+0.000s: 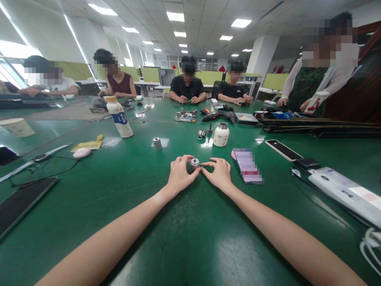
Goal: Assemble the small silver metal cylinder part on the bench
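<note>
A small silver metal cylinder (195,162) with a round top, motor-like in look, stands upright on the green table in front of me. My left hand (181,174) is curled around its left side, thumb across the front and fingers behind. My right hand (219,173) lies just right of the cylinder, thumb and fingers spread apart with nothing between them. Its fingertips come close to the cylinder and the left thumb; whether they touch is unclear. A similar metal cylinder (157,143) stands farther off to the left.
Beyond my hands are a white bottle (221,136), circuit board (187,115) and power drill (228,116). A phone (247,166) lies right of my right hand; a drink bottle (119,118) stands left. Several people sit or stand around the table.
</note>
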Available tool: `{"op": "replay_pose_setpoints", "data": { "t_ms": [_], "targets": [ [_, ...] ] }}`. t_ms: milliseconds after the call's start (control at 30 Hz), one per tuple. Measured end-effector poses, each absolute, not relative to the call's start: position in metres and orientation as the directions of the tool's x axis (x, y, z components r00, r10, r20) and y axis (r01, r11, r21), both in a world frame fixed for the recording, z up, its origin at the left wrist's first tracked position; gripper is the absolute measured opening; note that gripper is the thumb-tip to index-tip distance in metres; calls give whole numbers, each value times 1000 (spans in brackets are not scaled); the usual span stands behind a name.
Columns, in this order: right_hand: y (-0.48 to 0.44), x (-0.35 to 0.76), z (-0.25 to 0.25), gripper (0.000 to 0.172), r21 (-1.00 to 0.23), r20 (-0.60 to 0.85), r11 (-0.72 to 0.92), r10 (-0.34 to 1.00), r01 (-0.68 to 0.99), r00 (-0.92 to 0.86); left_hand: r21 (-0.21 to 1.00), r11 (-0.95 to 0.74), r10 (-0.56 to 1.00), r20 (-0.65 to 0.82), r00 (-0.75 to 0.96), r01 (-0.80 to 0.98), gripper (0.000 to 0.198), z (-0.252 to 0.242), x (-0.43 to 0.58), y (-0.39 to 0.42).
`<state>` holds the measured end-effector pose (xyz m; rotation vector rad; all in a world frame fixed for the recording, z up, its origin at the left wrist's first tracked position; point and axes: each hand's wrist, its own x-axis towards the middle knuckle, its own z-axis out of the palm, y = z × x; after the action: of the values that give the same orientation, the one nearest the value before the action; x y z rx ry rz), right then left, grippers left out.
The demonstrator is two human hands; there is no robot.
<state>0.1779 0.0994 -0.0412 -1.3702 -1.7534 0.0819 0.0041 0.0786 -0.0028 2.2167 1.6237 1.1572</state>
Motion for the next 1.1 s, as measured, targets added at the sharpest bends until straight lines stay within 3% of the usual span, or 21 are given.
{"op": "replay_pose_setpoints", "data": {
  "t_ms": [167,267,400,867,1100],
  "targets": [
    [100,179,-31,16,-609,555,388,831,692,23,557,-354,860,509,28,751,33,-2,2,78],
    [98,177,-20,20,-662,620,522,785,538,1,610,-423,860,502,85,670,34,-3,-1,81],
    [92,172,-10,18,-645,661,636,742,424,-106,651,-486,859,480,180,583,36,-4,-2,86],
    [87,169,-7,19,-696,638,652,754,301,-159,714,-479,874,439,207,511,43,-11,-3,89],
    [88,172,-9,17,-703,651,664,745,255,-144,669,-492,861,468,198,558,38,-6,-1,85]
  ]
}}
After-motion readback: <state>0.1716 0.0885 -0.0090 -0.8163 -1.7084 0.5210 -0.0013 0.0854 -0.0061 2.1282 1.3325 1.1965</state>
